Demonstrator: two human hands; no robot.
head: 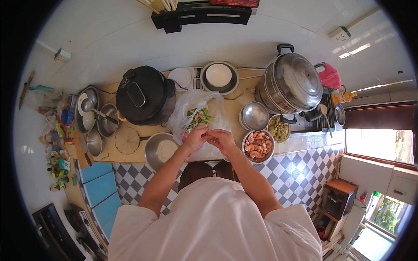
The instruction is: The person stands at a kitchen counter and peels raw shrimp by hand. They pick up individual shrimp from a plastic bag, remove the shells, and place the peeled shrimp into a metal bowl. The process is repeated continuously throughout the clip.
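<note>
My left hand (pixel 196 139) and my right hand (pixel 222 140) meet over a clear plastic bag (pixel 183 104) on the counter. The fingertips of both are pinched close together; whether something small sits between them is too hard to make out. Inside the bag lie green vegetable scraps (pixel 204 113) mixed with paler bits. Just right of my right hand, a metal bowl (pixel 244 150) holds cooked orange shrimp (pixel 258 145). Beyond it stand an upturned metal bowl (pixel 255 115) and a bowl of yellow-green chopped food (pixel 279 129).
A black electric pressure cooker (pixel 140 94) stands left of the bag, a large steamer pot (pixel 294 81) to the right. A metal basin (pixel 155 148) overhangs the front edge. Behind the bag, a white bowl (pixel 218 75) rests in another basin. A cleaver (pixel 84 150) lies far left.
</note>
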